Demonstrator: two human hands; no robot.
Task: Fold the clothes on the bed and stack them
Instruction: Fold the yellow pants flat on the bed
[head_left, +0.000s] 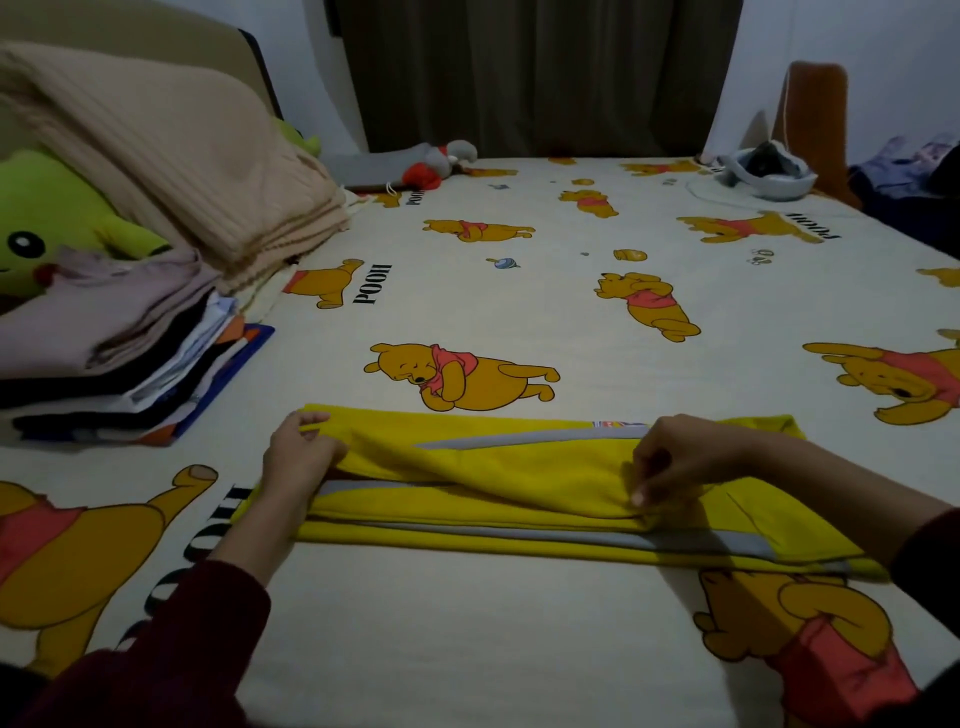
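Here, both the left hand (298, 452) and right hand (680, 462) pinched the yellow garment (519, 483), right of the folded stack (119, 358); soft, limp, light cloth, best gripped at its edges.

The only readable text is the word "POOH", printed in black capitals on the cream bed sheet (519, 322) beside its bear figures. It reads clearly at centre left, again upside down far right, and shows only partly near the left forearm and far by the blanket.
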